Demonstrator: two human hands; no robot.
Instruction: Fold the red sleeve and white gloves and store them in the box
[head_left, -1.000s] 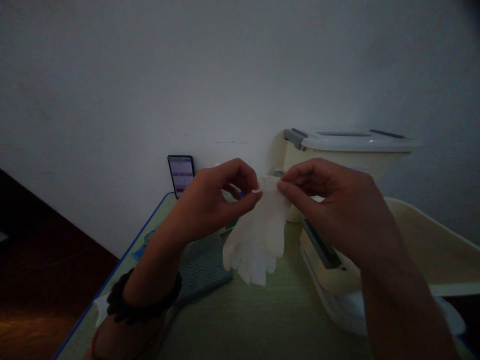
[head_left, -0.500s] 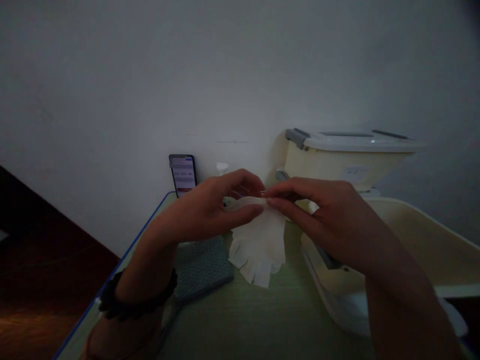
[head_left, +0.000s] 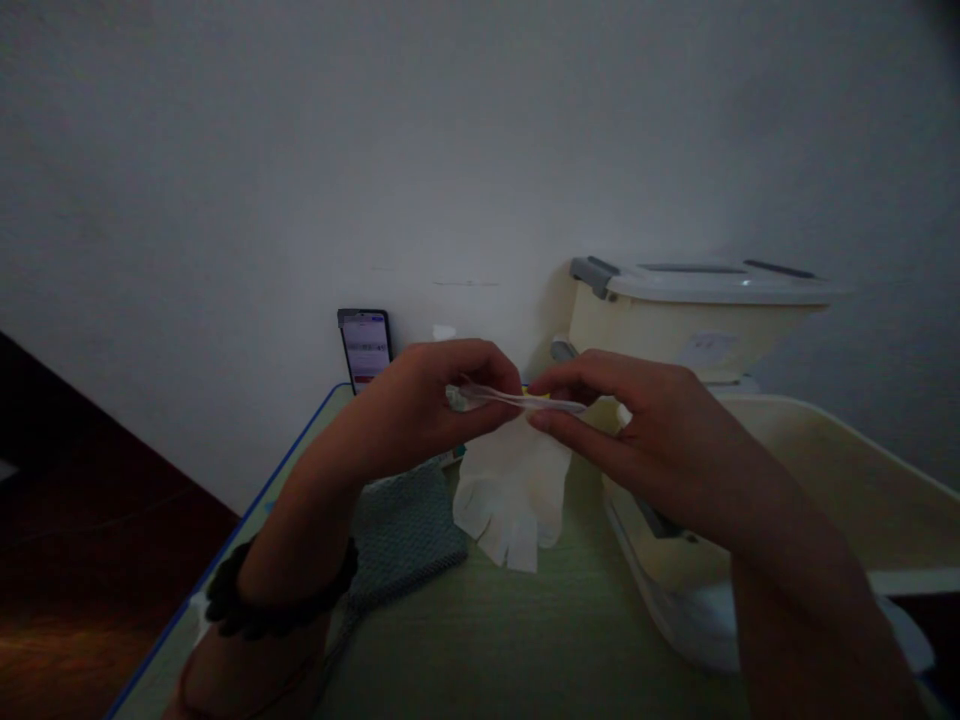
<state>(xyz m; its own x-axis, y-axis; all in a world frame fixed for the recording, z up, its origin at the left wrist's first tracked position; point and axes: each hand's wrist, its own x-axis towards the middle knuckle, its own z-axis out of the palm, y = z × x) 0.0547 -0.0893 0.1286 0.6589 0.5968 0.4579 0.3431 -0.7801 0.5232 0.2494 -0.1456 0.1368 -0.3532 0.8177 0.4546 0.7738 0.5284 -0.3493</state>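
Observation:
A thin white glove [head_left: 517, 475] hangs between my two hands, its finger ends downward above the table. My left hand [head_left: 442, 405] pinches the upper edge from the left, thumb below and fingers above. From the right, my right hand [head_left: 630, 410] grips that same edge between thumb and fingertips, close to the left fingertips. The edge lies nearly level and looks gathered into narrow folds. Beneath my left forearm, a grey-green knitted piece [head_left: 409, 535] rests on the table, partly covered by the arm.
A lit phone [head_left: 366, 350] leans against the wall at the back left. Cream bins stand on the right: an open one [head_left: 825, 450] in front, a lidded one [head_left: 660, 325] behind. The greenish table [head_left: 555, 640] has a blue left edge.
The glove's upper edge has tipped and narrowed into a flatter strip, its right end now showing between my right thumb and fingers. My fingertips have shifted slightly along it.

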